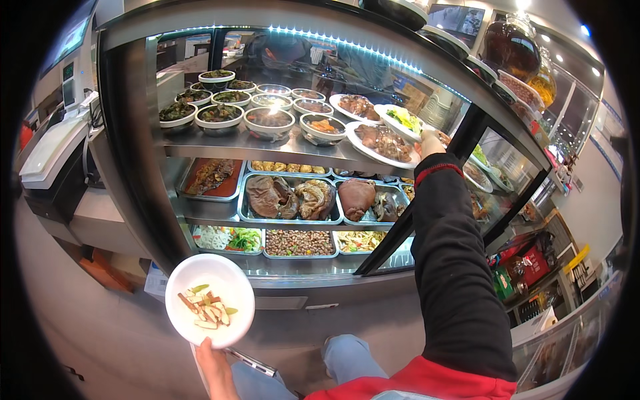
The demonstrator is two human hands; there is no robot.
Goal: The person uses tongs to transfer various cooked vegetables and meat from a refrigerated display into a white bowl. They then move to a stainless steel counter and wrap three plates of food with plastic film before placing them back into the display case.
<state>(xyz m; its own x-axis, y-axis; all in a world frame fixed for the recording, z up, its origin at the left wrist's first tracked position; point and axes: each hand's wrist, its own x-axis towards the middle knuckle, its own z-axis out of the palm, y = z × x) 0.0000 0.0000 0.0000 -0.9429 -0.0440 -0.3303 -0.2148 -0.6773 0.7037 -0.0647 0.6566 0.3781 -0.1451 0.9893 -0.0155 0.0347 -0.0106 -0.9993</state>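
Observation:
My left hand (215,368) grips the lower rim of a white bowl (179,319) in front of the cabinet. Brown-edged pale strips and a few green slices (208,308) lie in it. My right arm reaches into the glass display cabinet (267,283). There my right hand (435,141) closes on the right rim of a white plate of green and yellow vegetables (404,120), its fingers partly hidden. That plate overlaps a wrapped plate of brown meat slices (383,143); another meat plate (355,107) sits behind.
Several wrapped bowls of food (269,121) fill the upper shelf's left. Metal trays of large meat pieces (291,200) stand below, with a tray of brown beans (300,243) lowest. A dark frame post (383,250) stands beside my right arm. Large jars (512,50) rest on top.

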